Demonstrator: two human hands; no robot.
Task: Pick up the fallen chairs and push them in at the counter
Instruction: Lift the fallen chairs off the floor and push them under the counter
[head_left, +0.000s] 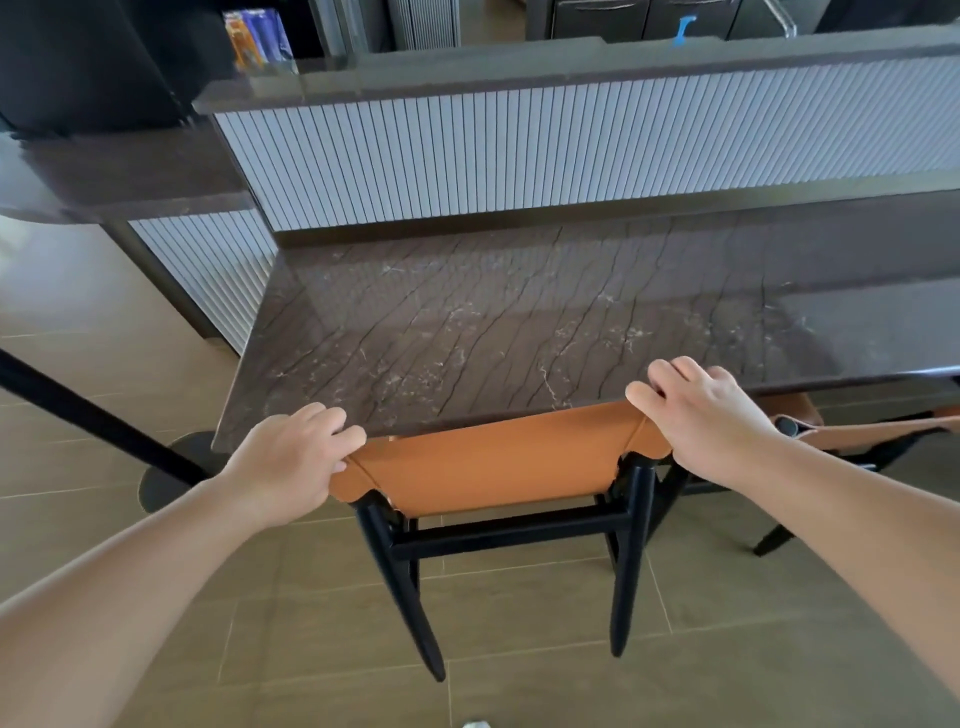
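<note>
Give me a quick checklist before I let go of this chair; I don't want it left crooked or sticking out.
1. Chair upright on its legs: ok; the chair stands, its back legs on the tiled floor.
2. Both hands on the backrest: ok; left hand and right hand grip its top corners.
3. Seat under the counter: ok; the counter edge meets the backrest.
4. Chair square to the counter: ok; the backrest runs along the edge.
5. Front legs: cannot tell, hidden by the counter.
6. Other chairs done: not ok; a second chair at right looks tipped.
</note>
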